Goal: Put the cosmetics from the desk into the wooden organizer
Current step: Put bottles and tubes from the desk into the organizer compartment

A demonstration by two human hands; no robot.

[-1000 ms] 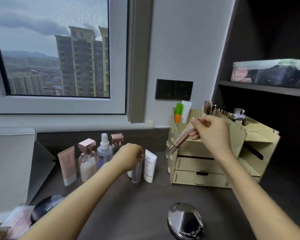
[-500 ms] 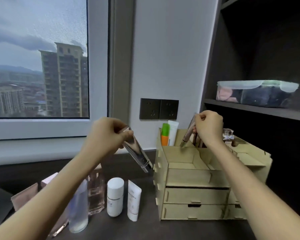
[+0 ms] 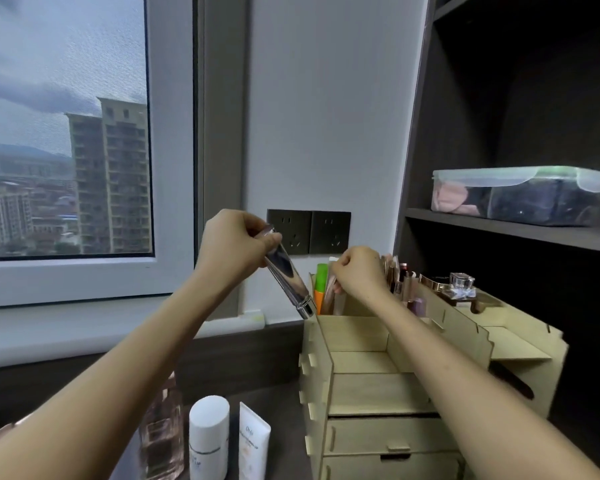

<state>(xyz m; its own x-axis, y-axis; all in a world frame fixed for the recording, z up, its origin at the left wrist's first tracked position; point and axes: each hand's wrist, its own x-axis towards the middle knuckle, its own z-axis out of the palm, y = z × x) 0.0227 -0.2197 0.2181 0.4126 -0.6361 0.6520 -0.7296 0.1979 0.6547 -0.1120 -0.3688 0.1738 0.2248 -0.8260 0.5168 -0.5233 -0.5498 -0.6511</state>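
Note:
The wooden organizer point(image 3: 368, 386) stands on the dark desk at the right, with open upper compartments and two drawers below. My left hand point(image 3: 231, 249) holds a shiny silver tube point(image 3: 288, 277) tilted, cap end down, just above the organizer's back left corner. My right hand point(image 3: 359, 271) grips a rose-gold tube point(image 3: 331, 289), lowered into the back left compartment beside an orange and green tube point(image 3: 320, 285). On the desk stand a white bottle point(image 3: 208, 436), a white tube point(image 3: 253, 441) and a clear pink perfume bottle point(image 3: 161, 434).
Lipsticks and a small glass perfume bottle point(image 3: 461, 285) fill the organizer's back right. A dark shelf holds a lidded plastic box point(image 3: 520, 195) above it. Black wall sockets point(image 3: 309, 232) sit behind my hands. A window point(image 3: 63, 133) is on the left.
My left hand lifted the silver tube from the desk and carried it right toward the organizer. My right hand moved the rose-gold tube left and down into the back left compartment.

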